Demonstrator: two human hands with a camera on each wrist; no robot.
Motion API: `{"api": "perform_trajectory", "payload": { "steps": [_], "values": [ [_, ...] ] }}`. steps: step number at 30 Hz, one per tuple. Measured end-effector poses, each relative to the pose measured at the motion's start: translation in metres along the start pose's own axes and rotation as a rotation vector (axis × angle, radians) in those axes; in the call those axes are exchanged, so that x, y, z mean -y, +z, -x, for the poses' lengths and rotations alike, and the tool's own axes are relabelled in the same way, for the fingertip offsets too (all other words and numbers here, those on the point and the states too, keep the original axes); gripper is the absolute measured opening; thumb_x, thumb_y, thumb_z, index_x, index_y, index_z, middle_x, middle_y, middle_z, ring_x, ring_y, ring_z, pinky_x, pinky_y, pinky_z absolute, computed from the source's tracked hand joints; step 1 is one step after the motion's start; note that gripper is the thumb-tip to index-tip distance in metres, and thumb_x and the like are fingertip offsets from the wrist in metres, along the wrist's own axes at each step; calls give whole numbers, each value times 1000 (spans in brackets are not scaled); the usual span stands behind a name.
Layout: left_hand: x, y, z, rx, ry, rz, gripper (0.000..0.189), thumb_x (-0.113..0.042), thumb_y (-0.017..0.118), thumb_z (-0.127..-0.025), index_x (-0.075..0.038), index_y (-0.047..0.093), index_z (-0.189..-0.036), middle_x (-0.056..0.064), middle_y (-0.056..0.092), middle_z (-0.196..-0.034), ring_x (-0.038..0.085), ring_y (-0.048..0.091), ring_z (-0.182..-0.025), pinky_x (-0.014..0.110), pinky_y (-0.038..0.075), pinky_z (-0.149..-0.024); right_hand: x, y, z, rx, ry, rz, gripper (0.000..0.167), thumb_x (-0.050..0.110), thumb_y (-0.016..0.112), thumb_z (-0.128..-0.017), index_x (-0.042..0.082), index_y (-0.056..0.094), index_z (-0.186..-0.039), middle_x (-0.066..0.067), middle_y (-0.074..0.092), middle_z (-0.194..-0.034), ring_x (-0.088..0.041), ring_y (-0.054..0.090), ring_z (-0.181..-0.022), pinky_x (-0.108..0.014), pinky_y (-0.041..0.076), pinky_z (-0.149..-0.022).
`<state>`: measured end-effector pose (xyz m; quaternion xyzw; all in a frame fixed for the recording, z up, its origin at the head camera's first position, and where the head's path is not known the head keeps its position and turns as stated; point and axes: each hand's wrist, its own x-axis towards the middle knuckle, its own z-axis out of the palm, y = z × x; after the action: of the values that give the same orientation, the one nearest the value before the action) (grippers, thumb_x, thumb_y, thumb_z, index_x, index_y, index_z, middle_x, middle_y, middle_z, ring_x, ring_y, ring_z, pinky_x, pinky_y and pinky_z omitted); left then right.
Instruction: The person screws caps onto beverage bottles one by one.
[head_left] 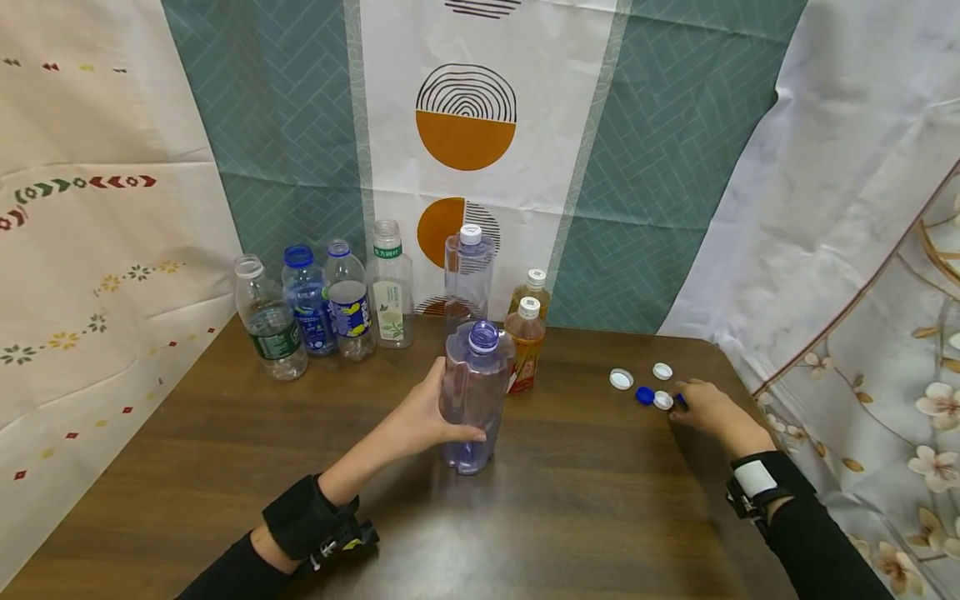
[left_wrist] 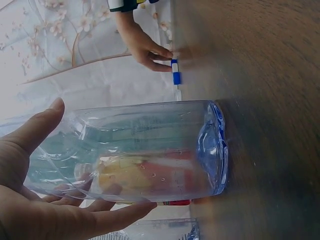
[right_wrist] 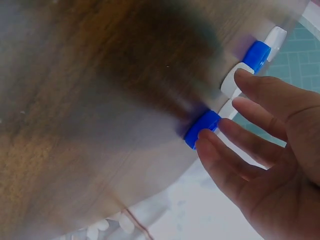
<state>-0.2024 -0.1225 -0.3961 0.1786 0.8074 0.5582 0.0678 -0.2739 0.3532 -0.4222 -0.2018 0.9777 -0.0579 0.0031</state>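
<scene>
My left hand [head_left: 431,417] grips a clear purple-tinted plastic bottle [head_left: 480,392] with an uncapped neck, standing on the table. In the left wrist view the thumb and fingers lie on opposite sides of the bottle [left_wrist: 160,120]. At the table's right, my right hand [head_left: 708,408] reaches down to a blue cap [right_wrist: 202,129]. The right wrist view shows fingertips [right_wrist: 206,136] right at this cap, with the digits spread. Beside it lie white caps [head_left: 663,400], [head_left: 662,371], a larger white cap [head_left: 621,379] and another blue cap [head_left: 645,396].
Several uncapped bottles, including a green-labelled one [head_left: 273,337] and a blue one [head_left: 309,308], stand at the back left. Behind the held bottle stand a white-capped clear bottle [head_left: 468,275] and two capped tea-coloured bottles [head_left: 525,342], [head_left: 534,292]. Patterned cloths [head_left: 637,167] hang around the wooden table [head_left: 585,500].
</scene>
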Motion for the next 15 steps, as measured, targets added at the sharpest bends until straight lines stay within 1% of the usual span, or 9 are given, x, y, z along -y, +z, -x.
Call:
{"api": "perform_trajectory", "payload": {
  "steps": [2,7,12,15],
  "values": [
    [0,0,0,4,-8,3,107,-18,95,-72,-15,24,-153,14,44,-154,38,47,-138,63,39,-109,1,0,-1,-8,0,-6,25,4,83,-79,-4,66,-96,-16,62,-90,-32,61,-83,-50,53,-72],
    [1,0,0,14,10,6,107,-19,94,-73,-13,24,-153,16,44,-153,39,47,-138,63,39,-110,2,1,-3,-18,9,-9,24,4,83,-79,-4,66,-94,-16,62,-89,-34,62,-83,-52,54,-72],
    [0,-1,0,15,20,10,107,-18,94,-73,-13,23,-154,16,43,-154,39,47,-138,63,39,-110,3,2,-5,-44,-3,-9,26,5,85,-79,-4,65,-93,-15,61,-88,-33,62,-82,-50,54,-71],
    [0,-1,0,12,21,8,107,-18,94,-73,-13,23,-154,16,44,-153,39,47,-138,63,39,-110,3,4,-8,-44,-21,-5,25,4,85,-78,-3,65,-92,-14,60,-87,-31,61,-80,-49,53,-69]
  ]
}}
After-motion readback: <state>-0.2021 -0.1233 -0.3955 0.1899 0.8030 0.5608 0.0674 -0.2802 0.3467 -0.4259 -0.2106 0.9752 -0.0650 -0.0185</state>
